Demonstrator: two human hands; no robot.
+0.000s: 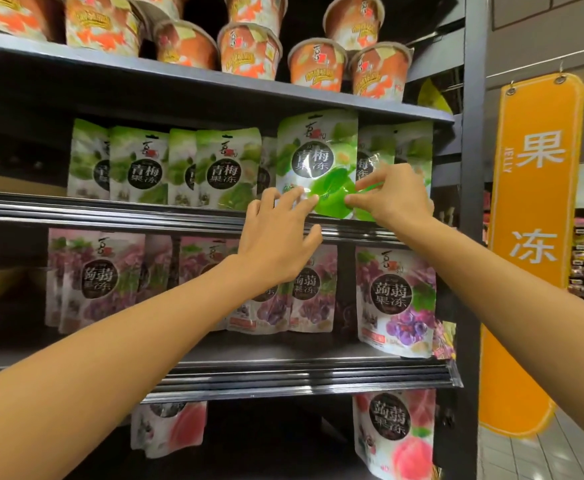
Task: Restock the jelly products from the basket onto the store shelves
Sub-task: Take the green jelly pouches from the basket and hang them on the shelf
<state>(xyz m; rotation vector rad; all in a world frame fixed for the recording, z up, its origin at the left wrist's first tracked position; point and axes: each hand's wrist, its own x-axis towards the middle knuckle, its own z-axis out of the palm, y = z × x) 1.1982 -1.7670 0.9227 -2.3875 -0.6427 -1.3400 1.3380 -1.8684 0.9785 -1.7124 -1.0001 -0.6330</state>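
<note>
A green plum jelly pouch [314, 157] stands upright at the front of the middle shelf [110, 206], in front of other green pouches. My left hand [280, 237] has its fingertips on the pouch's lower left corner, fingers fairly straight. My right hand [394, 195] pinches the pouch's lower right part between thumb and fingers. The basket is not in view.
More green pouches [145, 168] line the same shelf to the left. Orange jelly cups [249, 50] fill the shelf above. Purple grape pouches [396, 299] stand one shelf down, peach pouches [394, 434] below that. An orange jelly sign [536, 216] hangs beside the right shelf post.
</note>
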